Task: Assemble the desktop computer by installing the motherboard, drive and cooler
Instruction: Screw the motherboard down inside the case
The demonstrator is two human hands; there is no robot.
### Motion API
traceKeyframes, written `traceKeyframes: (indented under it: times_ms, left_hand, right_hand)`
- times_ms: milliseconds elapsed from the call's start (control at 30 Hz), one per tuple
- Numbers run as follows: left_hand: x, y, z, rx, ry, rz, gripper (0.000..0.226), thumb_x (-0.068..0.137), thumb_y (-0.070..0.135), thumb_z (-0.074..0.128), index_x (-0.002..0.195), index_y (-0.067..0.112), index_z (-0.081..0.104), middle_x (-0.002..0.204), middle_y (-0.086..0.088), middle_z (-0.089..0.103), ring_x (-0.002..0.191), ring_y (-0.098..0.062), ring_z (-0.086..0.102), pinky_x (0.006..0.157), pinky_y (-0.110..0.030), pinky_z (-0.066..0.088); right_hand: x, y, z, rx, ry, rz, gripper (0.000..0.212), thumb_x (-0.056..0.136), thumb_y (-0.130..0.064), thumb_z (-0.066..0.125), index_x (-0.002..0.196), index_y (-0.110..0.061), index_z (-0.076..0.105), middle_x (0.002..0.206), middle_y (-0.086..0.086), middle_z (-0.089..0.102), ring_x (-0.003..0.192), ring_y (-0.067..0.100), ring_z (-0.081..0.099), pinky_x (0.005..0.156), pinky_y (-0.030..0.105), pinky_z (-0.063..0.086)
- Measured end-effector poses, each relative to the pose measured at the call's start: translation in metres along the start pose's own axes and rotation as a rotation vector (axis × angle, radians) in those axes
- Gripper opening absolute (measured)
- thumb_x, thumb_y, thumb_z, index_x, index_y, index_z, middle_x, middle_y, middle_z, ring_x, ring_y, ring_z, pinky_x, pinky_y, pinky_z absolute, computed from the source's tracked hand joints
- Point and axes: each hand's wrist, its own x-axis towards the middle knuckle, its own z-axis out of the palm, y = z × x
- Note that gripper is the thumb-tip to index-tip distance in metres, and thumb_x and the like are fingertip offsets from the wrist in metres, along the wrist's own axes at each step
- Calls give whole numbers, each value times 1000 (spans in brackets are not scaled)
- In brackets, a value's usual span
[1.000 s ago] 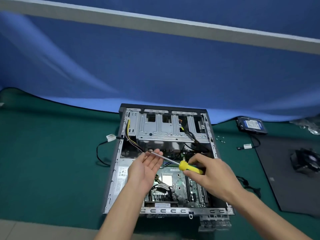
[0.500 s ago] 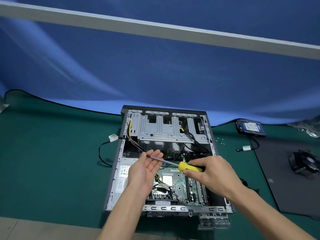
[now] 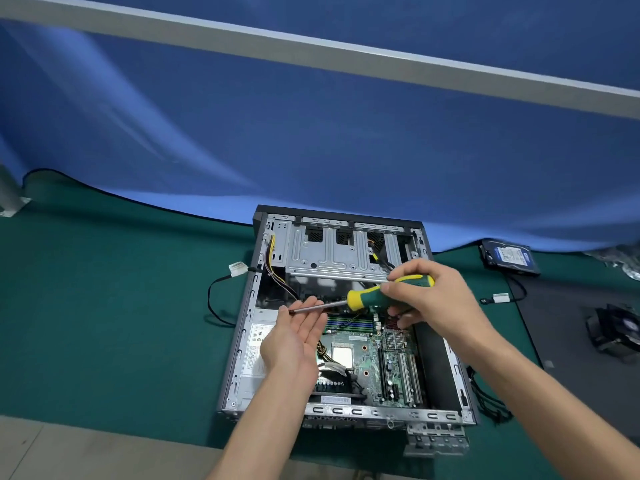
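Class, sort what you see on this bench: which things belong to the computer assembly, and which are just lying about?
Belongs to the job:
open case
motherboard
screwdriver, gripped by the right hand, tip at the left hand
hard drive
cooler fan

Lying about:
blue cloth
black mat
clear plastic wrapping

Green-covered tabletop (image 3: 104, 323). On it: open computer case (image 3: 446, 368) lying on its side at centre, hard drive (image 3: 509, 255) at far right, cooler fan (image 3: 616, 329) on a dark mat (image 3: 568, 341), black cable with white connector (image 3: 221, 296) left of case.
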Motion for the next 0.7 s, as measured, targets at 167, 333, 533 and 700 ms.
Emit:
traceKeyframes:
  times_ms: [167, 333, 533, 700]
  left_hand:
    - [1, -4, 4, 25, -28, -76, 29, 102, 20, 38, 92, -2, 54, 87, -19, 67, 70, -24, 67, 58, -30, 52]
    - [3, -3, 5, 66, -141, -114, 30, 103, 30, 33, 112, 3, 43, 86, -21, 66, 66, -30, 71, 50, -33, 56]
    - [17, 5, -2, 291, -153, -95, 50, 103, 33, 29, 100, -7, 58, 81, -21, 71, 65, -26, 71, 47, -27, 54]
    - [38, 11, -17, 813, -41, 357, 27, 98, 15, 42, 87, 3, 63, 75, -13, 70, 53, -17, 60, 43, -26, 46]
  right_hand:
    - [-2, 5, 3, -60, 74, -45, 14, 75, -14, 79, 77, -10, 66, 65, 13, 70, 55, 27, 68, 46, 30, 53]
    - [5, 14, -12, 33, 123, -41, 11, 77, -10, 77, 75, -8, 66, 61, 11, 69, 50, 25, 65, 41, 25, 48]
    - [26, 14, -28, -15, 127, -63, 11, 76, -11, 77, 73, -8, 67, 60, 9, 69, 47, 22, 63, 40, 24, 48]
    - [42, 26, -35, -115, 85, -41, 13, 76, -15, 78, 70, -13, 67, 55, 13, 65, 43, 25, 57, 40, 26, 44]
